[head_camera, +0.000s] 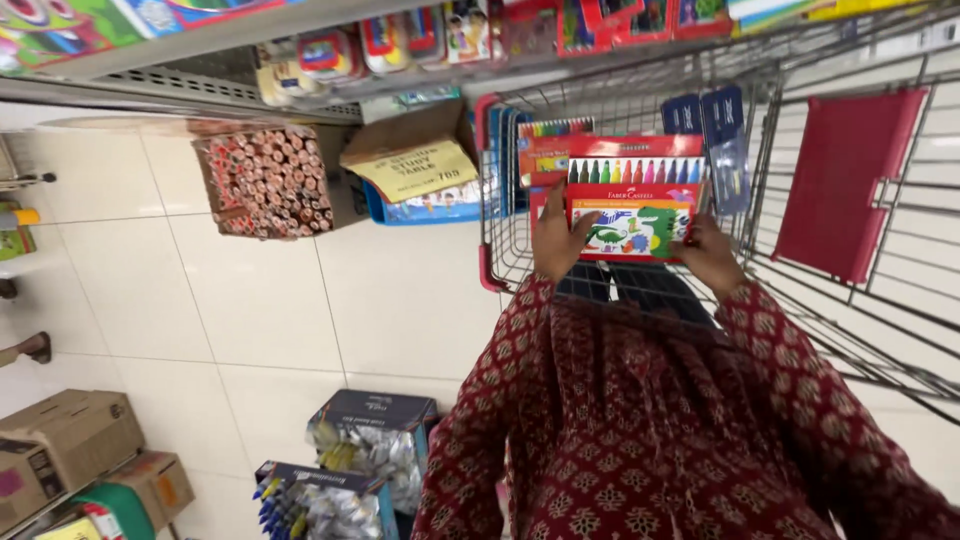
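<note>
Both my hands hold a flat red pack of coloured markers (630, 205) over a wire shopping cart (790, 270). My left hand (553, 240) grips the pack's left edge and my right hand (708, 252) grips its right edge. My sleeves are dark red with a pale printed pattern. Inside the cart, behind the pack, lie another pack of colour pencils (553, 140) and two blue blister cards (722, 140). The cart's red child-seat flap (845, 180) hangs at the right.
A box of upright rolled tubes (268, 180) and a cardboard box with a yellow sign (415, 165) stand on the white tiled floor under a shelf of toys (400, 45). Open boxes of pens (345, 470) and cardboard cartons (70, 440) sit at the lower left.
</note>
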